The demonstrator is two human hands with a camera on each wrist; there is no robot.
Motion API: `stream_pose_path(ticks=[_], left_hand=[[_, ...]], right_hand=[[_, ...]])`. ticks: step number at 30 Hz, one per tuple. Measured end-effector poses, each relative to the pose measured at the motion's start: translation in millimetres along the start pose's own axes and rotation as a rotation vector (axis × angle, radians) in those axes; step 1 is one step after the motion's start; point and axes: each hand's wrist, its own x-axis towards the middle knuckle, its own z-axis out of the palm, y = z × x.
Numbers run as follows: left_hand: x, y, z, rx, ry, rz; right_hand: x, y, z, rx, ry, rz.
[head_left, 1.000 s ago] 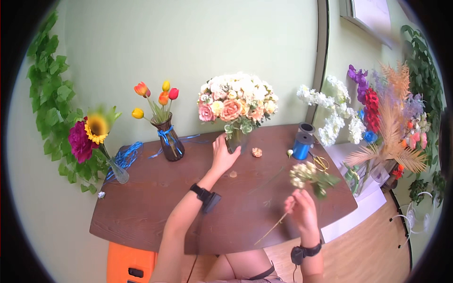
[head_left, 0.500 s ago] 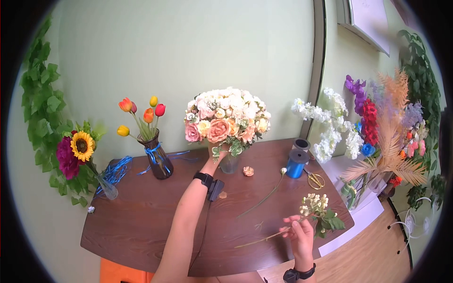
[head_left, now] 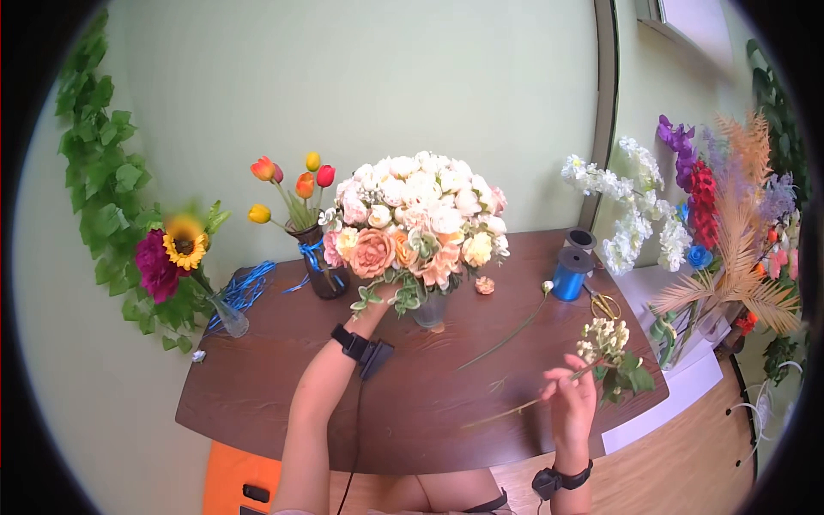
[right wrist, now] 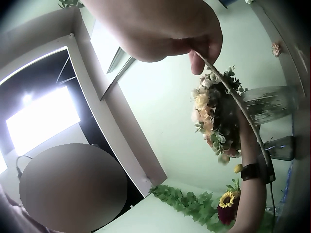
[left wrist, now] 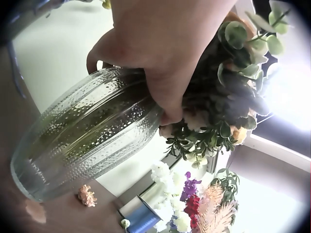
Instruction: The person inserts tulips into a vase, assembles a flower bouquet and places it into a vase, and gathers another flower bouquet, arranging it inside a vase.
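My left hand [left wrist: 146, 43] grips the neck of a ribbed clear glass vase [left wrist: 87, 131], just under the flowers. A large round bouquet [head_left: 421, 215] of white, peach and pink blooms with green leaves fills the vase and hides most of that hand in the head view. Over the table's right front, my right hand [head_left: 571, 399] pinches the thin brown stem [right wrist: 228, 87] of a spray of cream berries [head_left: 603, 339] with green leaves. The stem's bare end points left.
On the brown table [head_left: 275, 386] lie a green-stemmed white bud [head_left: 547, 287], a loose peach flower [head_left: 485, 285] and gold scissors [head_left: 605, 305]. Blue ribbon spool [head_left: 571, 275], tulip vase [head_left: 322, 270] and sunflower vase [head_left: 227, 318] stand around. More flowers [head_left: 704, 215] are at right.
My left hand has shifted from the vase's side up to its neck. The vase and bouquet have come nearer to me, and the bouquet has turned. The right hand still holds the berry spray.
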Motion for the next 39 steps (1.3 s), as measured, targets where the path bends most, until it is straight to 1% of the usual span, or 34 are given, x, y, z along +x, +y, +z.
stream_pose_path(ticks=[2,3,4,5,6,7,8,9,10,12,13,14,16,18,19,20,21,22,23,24,25,26,27,28,29,31,32,34,36,38,39], left_hand=[[224,109,37,0.017,-0.001,0.004],[210,109,31,0.025,-0.001,0.008],[184,105,15,0.031,-0.002,0.011],[173,106,13,0.036,-0.005,0.014],[173,106,11,0.040,-0.010,0.016],[160,107,7,0.043,-0.015,0.016],[138,104,-1,0.043,-0.019,0.019],[112,100,-10,0.044,-0.022,0.023],[113,105,-12,0.044,-0.024,0.032],[99,107,-24,0.043,-0.028,0.048],[103,112,-27,0.043,-0.029,0.056],[102,116,-30,0.042,-0.031,0.064],[104,126,-35,0.042,-0.037,0.077],[101,133,-40,0.041,-0.038,0.094],[-25,200,-120,0.042,-0.039,0.101],[108,145,-40,0.042,-0.039,0.110],[109,150,-39,0.043,-0.040,0.118],[-17,213,-119,0.043,-0.042,0.126],[114,160,-40,0.043,-0.045,0.133],[115,165,-39,0.041,-0.047,0.143],[115,169,-40,0.038,-0.050,0.153],[114,172,-41,0.035,-0.053,0.163],[100,170,-45,0.032,-0.055,0.173],[106,173,-48,0.028,-0.057,0.183],[97,176,-51,0.025,-0.057,0.192],[111,185,-49,0.022,-0.059,0.210],[102,185,-51,0.021,-0.060,0.219],[73,182,-58,0.020,-0.065,0.234],[65,196,-65,0.020,-0.071,0.233],[52,228,-79,0.564,0.072,0.439],[51,242,-80,0.621,0.132,0.441]], right_hand=[[2,-3,5,0.008,-0.016,0.000],[3,-4,8,0.057,-0.056,-0.019],[2,-6,12,0.105,-0.094,-0.036],[0,-10,22,0.079,-0.060,-0.047],[0,-11,26,0.082,-0.059,-0.038],[-1,-13,27,0.091,-0.096,-0.062],[-1,-15,30,0.099,-0.134,-0.089],[-2,-22,38,-0.001,-0.103,-0.115],[-3,-25,41,0.001,-0.102,-0.114],[-3,-32,44,0.074,-0.226,-0.098],[-4,-35,49,0.023,-0.185,-0.096],[-5,-36,55,0.025,-0.184,-0.095],[-6,-38,63,-0.141,-0.147,-0.206],[-6,-36,64,-0.150,-0.179,-0.218],[-7,-34,65,-0.169,-0.209,-0.220],[-7,-33,67,-0.188,-0.239,-0.224],[-6,-35,63,-0.195,-0.334,-0.209],[-7,-32,65,-0.194,-0.334,-0.207],[-7,-28,68,-0.200,-0.344,-0.231],[-7,-26,69,-0.208,-0.354,-0.258],[-6,-28,67,-0.174,-0.395,-0.208],[-5,-28,67,-0.175,-0.391,-0.209],[-5,-28,67,-0.162,-0.377,-0.196],[-4,-28,67,-0.149,-0.364,-0.183],[-3,-28,66,-0.150,-0.363,-0.184],[-2,-27,65,-0.205,-0.343,-0.201],[-2,-28,66,-0.204,-0.342,-0.201],[0,-28,72,-0.215,-0.314,-0.257],[3,-30,77,-0.241,-0.307,-0.253],[6,-30,79,-0.270,-0.305,-0.253],[7,-30,79,-0.283,-0.315,-0.251]])
